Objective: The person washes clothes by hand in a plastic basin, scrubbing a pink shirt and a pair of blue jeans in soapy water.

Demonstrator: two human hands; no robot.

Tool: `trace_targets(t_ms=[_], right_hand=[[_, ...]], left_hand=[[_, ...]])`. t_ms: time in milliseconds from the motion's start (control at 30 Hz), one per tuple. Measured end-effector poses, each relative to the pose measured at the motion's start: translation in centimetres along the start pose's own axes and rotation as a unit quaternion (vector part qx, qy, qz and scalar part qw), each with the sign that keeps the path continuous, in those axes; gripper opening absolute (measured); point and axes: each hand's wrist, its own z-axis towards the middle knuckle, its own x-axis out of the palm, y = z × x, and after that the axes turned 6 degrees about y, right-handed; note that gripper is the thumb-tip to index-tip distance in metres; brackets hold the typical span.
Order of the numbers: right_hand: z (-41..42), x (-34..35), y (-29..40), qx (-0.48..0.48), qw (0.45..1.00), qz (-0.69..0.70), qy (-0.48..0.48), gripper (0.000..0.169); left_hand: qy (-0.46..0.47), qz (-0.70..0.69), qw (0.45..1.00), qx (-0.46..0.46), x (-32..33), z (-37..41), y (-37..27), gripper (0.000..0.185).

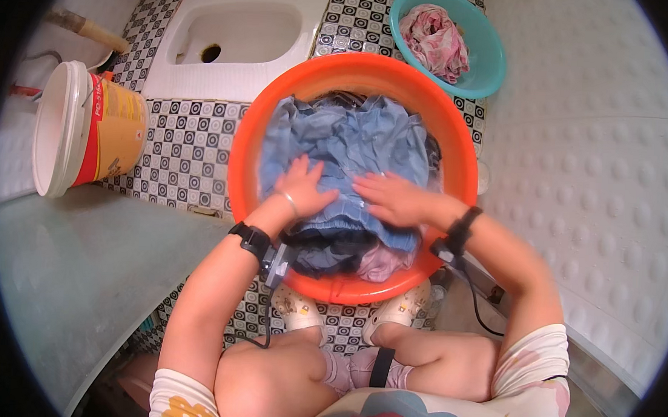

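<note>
An orange plastic basin (348, 291) stands on the floor before me, filled with wet clothes. On top lies a light blue denim-like garment (343, 132) with a gathered, elastic-looking edge towards me. My left hand (306, 189) rests on its left part, fingers spread. Flat on its right part lies my right hand (397, 199), slightly blurred; neither hand visibly grips the cloth. Dark cloth (329, 253) and a pink cloth (386, 262) show at the basin's near side. More dark fabric peeks out along the far and right edges of the blue garment.
A turquoise basin (486, 52) holding a pink-and-white cloth (433, 35) stands at the far right. Beyond the orange basin is a white squat toilet (236, 81). A white-rimmed paint bucket (111, 129) is at left. A glass panel (100, 241) and embossed wall (587, 142) flank me.
</note>
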Motion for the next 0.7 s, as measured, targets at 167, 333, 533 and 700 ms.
trace_targets(t_ms=[167, 333, 533, 700], right_hand=[[-0.8, -1.5, -5.4, 0.105, 0.979, -0.086, -0.154, 0.061], [5.2, -1.0, -0.9, 0.101, 0.994, -0.007, -0.027, 0.068], [1.7, -1.3, -4.0, -0.035, 0.993, -0.103, -0.035, 0.057], [5.5, -1.9, -7.4, 0.025, 0.944, 0.212, -0.251, 0.025]], left_hand=[[0.01, 0.051, 0.998, 0.028, 0.2, -0.3, -1.6, 0.079], [0.042, 0.091, 0.989, 0.106, 1.5, -1.8, -3.4, 0.079], [0.022, 0.082, 0.996, 0.04, 1.3, -2.1, -3.4, 0.072], [-0.044, 0.175, 0.964, 0.195, 3.0, -1.4, -5.4, 0.052]])
